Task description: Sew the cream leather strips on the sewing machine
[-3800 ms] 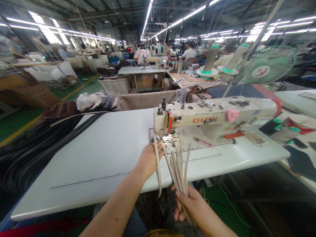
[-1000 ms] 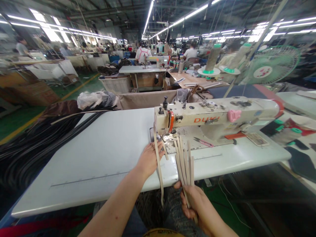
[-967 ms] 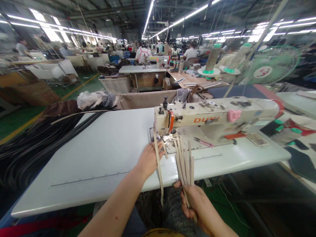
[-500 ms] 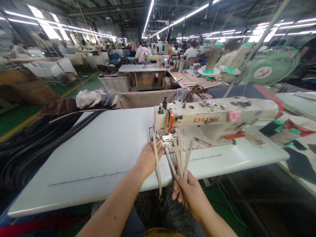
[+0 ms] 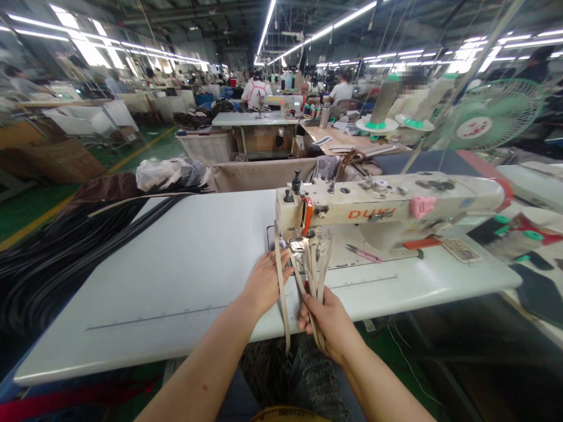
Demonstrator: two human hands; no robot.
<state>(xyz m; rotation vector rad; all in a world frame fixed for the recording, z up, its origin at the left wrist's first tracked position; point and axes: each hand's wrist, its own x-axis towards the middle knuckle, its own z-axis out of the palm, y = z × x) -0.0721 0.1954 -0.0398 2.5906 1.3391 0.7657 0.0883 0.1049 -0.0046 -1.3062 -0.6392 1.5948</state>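
Observation:
My right hand [image 5: 328,322] is closed around several narrow beige straps [image 5: 311,281] at the front edge of the sewing machine table. Their upper ends fan out toward the presser foot [image 5: 297,245] of the sewing machine [image 5: 373,202]. My left hand [image 5: 263,284] lies on the table just left of the presser foot, fingers stretched out and thumb apart. Its fingertips are close to the needle area; whether they press on a strap end is hidden. A separate long beige strap [image 5: 281,293] hangs down across my left fingers and over the table edge.
Pink-handled thread snips [image 5: 364,254] lie on the machine bed. Black strips [image 5: 57,258] are heaped at the left end of the white table [image 5: 176,264]. Thread cones [image 5: 382,105] and a green fan [image 5: 492,120] stand at the right. Other people work at machines farther back.
My right hand has moved up and slightly left with the straps, bringing their upper ends closer to the machine head. My left hand stays nearly in place.

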